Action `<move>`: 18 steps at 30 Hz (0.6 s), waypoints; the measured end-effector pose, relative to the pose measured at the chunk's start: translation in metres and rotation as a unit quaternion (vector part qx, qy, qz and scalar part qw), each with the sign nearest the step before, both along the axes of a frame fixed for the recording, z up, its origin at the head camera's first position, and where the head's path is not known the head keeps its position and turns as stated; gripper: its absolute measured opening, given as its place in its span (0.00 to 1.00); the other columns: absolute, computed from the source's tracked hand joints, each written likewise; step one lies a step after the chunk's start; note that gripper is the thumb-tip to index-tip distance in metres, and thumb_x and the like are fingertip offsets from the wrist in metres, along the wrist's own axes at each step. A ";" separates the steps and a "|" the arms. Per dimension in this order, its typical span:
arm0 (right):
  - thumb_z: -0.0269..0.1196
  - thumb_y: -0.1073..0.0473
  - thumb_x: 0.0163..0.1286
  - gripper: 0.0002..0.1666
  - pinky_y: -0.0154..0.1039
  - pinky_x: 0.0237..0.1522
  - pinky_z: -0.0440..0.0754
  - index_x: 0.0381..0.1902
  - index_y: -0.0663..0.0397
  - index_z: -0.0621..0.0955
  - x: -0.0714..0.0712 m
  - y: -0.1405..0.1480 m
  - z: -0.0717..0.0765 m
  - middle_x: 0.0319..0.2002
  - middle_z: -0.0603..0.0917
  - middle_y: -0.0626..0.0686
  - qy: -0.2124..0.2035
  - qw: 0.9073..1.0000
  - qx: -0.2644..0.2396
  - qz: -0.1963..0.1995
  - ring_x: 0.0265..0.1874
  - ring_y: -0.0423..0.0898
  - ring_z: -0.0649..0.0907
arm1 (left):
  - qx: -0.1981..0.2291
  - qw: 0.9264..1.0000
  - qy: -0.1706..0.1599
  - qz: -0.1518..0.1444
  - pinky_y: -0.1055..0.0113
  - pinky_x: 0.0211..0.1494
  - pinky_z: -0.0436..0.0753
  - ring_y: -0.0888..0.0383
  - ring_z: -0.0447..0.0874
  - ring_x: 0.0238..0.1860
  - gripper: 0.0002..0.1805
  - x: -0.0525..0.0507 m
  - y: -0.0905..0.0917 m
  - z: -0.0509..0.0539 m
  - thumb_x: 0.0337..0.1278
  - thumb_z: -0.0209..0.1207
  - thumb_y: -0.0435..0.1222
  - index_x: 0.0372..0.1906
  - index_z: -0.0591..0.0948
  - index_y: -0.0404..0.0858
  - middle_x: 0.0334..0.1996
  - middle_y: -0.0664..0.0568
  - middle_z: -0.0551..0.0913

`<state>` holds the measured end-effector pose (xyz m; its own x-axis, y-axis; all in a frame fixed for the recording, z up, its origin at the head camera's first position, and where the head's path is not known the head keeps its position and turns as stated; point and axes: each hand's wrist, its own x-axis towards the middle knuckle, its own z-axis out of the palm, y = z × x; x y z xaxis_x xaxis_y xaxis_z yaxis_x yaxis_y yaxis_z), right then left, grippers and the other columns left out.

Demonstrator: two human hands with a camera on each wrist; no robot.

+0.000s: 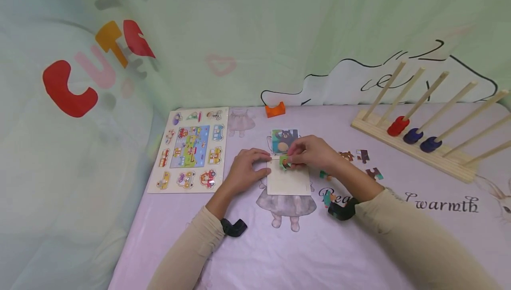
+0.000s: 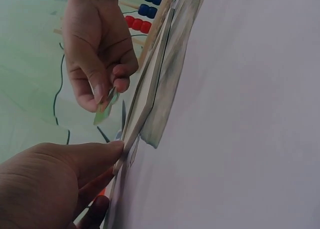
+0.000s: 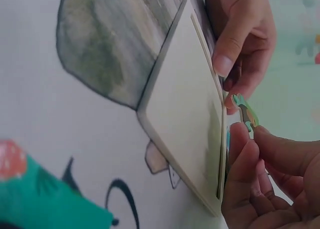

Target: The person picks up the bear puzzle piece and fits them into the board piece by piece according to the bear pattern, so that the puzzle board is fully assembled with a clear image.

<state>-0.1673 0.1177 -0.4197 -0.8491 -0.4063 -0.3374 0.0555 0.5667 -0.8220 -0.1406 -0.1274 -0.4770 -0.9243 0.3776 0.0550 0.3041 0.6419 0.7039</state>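
My right hand [image 1: 315, 152] pinches a small green and brown jigsaw piece [image 1: 284, 162] between thumb and fingertips, just above the top of a pale puzzle board [image 1: 289, 184]. The board lies flat, with a raised rim and a plain inside. Along its left side, near the upper corner, my left hand [image 1: 242, 172] touches the rim with thumb and index finger; the left wrist view shows the thumb [image 2: 100, 156] stretched out against the board's edge. A bear picture card [image 1: 282, 138] lies directly behind the board, partly covered by my right hand.
Loose jigsaw pieces [image 1: 374, 174] lie right of the board, some partly behind my right forearm. A vehicle puzzle [image 1: 219, 174] lies at left. An orange block [image 1: 275, 110] sits at the back, and a wooden peg rack [image 1: 459, 170] with red and blue beads stands at right.
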 end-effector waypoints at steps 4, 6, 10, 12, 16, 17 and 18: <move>0.67 0.63 0.70 0.08 0.36 0.37 0.84 0.44 0.62 0.84 0.000 -0.006 -0.004 0.32 0.88 0.56 -0.008 1.000 -0.004 0.002 0.31 0.46 0.87 | 0.000 1.000 -0.002 0.000 0.52 0.66 0.70 0.52 0.75 0.61 0.18 0.000 0.000 0.001 0.59 0.70 0.41 0.55 0.86 0.44 0.60 0.56 0.83; 0.67 0.63 0.70 0.08 0.36 0.37 0.84 0.44 0.62 0.84 -0.001 -0.009 -0.005 0.32 0.88 0.55 -0.011 1.000 -0.003 0.001 0.30 0.46 0.87 | 0.000 1.000 -0.003 0.000 0.52 0.66 0.70 0.52 0.75 0.61 0.19 0.000 0.000 0.001 0.59 0.70 0.41 0.55 0.86 0.44 0.60 0.56 0.83; 0.67 0.63 0.70 0.08 0.36 0.36 0.84 0.44 0.62 0.84 0.000 -0.013 -0.009 0.31 0.88 0.55 -0.008 1.000 -0.001 0.001 0.30 0.46 0.87 | -0.004 1.000 -0.003 0.000 0.52 0.67 0.69 0.52 0.75 0.61 0.19 0.000 0.001 0.002 0.59 0.69 0.41 0.55 0.86 0.44 0.60 0.55 0.83; 0.66 0.64 0.70 0.08 0.36 0.36 0.84 0.44 0.63 0.84 0.000 -0.015 -0.010 0.31 0.88 0.55 -0.009 1.000 -0.005 0.000 0.29 0.46 0.87 | -0.003 1.000 -0.004 0.002 0.52 0.67 0.69 0.51 0.75 0.62 0.19 0.000 0.001 0.003 0.59 0.69 0.41 0.55 0.86 0.44 0.60 0.55 0.83; 0.66 0.64 0.70 0.08 0.36 0.36 0.85 0.44 0.63 0.84 -0.001 -0.017 -0.012 0.33 0.88 0.56 -0.020 1.000 -0.009 -0.004 0.29 0.45 0.87 | -0.003 1.000 -0.006 0.004 0.52 0.68 0.69 0.51 0.74 0.62 0.19 0.001 0.001 0.003 0.59 0.69 0.41 0.55 0.86 0.44 0.60 0.55 0.83; 0.66 0.64 0.70 0.08 0.36 0.37 0.86 0.44 0.63 0.84 0.000 -0.018 -0.012 0.33 0.88 0.56 -0.022 1.000 -0.010 -0.005 0.29 0.45 0.87 | -0.002 1.000 -0.006 0.004 0.52 0.68 0.69 0.51 0.74 0.62 0.19 0.001 0.001 0.003 0.59 0.69 0.41 0.55 0.86 0.44 0.60 0.55 0.83; 0.67 0.64 0.70 0.08 0.37 0.37 0.86 0.44 0.62 0.84 0.000 -0.018 -0.012 0.33 0.88 0.56 -0.023 1.000 -0.009 -0.007 0.29 0.46 0.87 | -0.001 1.000 -0.006 0.004 0.52 0.68 0.69 0.51 0.75 0.62 0.19 0.001 0.001 0.003 0.59 0.69 0.41 0.55 0.86 0.44 0.60 0.55 0.83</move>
